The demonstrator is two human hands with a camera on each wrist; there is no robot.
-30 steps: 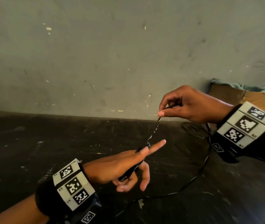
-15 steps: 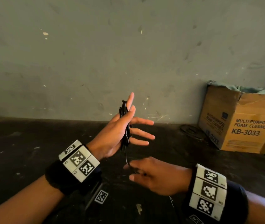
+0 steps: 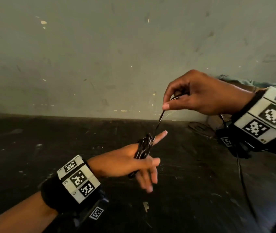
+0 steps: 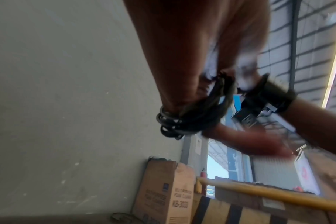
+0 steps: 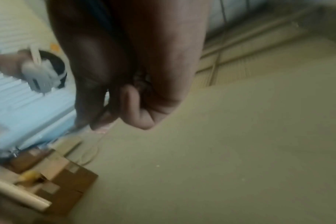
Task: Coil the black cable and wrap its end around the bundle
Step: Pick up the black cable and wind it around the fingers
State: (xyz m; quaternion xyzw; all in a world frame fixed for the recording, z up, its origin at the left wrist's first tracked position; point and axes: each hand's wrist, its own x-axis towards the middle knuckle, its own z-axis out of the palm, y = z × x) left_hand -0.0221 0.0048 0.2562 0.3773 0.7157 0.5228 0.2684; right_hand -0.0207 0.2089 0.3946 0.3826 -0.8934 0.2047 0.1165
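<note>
Cable [image 3: 144,148] sits in black loops wound around the straight fingers of my left hand [image 3: 125,161], which I hold out above the dark table [image 3: 32,148], somewhere over its middle. From the bundle one strand [image 3: 158,122] rises taut to my right hand [image 3: 199,95], where thumb and forefinger pinch it; the rest of the line [image 3: 241,179] hangs from that hand and trails down toward the table's right edge. My left fingers are spread and straight, acting as a spool, not gripping. In the left wrist view the loops [image 4: 190,115] lie tight and stacked against the fingers.

I judge the coiling partly done, with a long tail still loose. To do this turn well, I should keep steady tension on the strand so each loop lies beside the last, not crossing it, and keep my left fingers stiff and apart so the coil keeps one size. I should let the cable slide through my pinch, never jerking it, and leave enough free end to wrap around the bundle's waist.

A cardboard box [image 4: 163,192] stands at the table's far right corner against the grey wall [image 3: 100,56].
</note>
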